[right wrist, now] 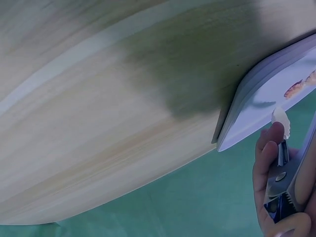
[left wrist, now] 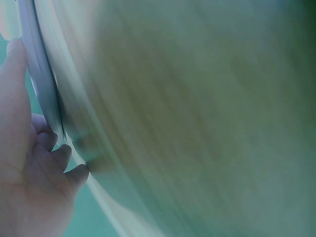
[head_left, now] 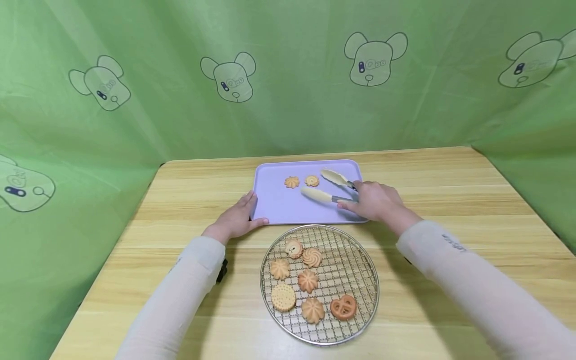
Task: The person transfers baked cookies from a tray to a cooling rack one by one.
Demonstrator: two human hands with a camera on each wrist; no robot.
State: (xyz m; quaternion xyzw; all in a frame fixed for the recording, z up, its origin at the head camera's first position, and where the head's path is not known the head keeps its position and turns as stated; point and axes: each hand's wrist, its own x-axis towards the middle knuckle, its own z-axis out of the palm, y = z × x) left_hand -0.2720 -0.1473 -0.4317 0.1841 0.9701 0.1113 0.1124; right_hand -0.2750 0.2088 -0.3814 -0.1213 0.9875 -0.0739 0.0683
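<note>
A purple tray [head_left: 279,207] lies on the table with two cookies on it: a flower-shaped cookie [head_left: 292,182] and a ring-shaped cookie [head_left: 312,181]. My left hand [head_left: 237,218] rests spread against the tray's near left corner, thumb along the front rim and fingers at the left side. Over the tray's right side, my right hand [head_left: 377,201] grips a pair of tongs [head_left: 318,194] with cream tips and metal arms. The tongs' arms stand apart with nothing between them, their tips just right of the ring-shaped cookie. In the right wrist view, the fingers curl round the tongs' metal handle [right wrist: 281,177].
In front of the tray stands a round wire rack [head_left: 346,265] with several cookies [head_left: 308,281] and a pretzel-shaped cookie [head_left: 344,307] on it. The wooden table [head_left: 454,200] reaches to a green curtain [head_left: 297,120] at the back and sides.
</note>
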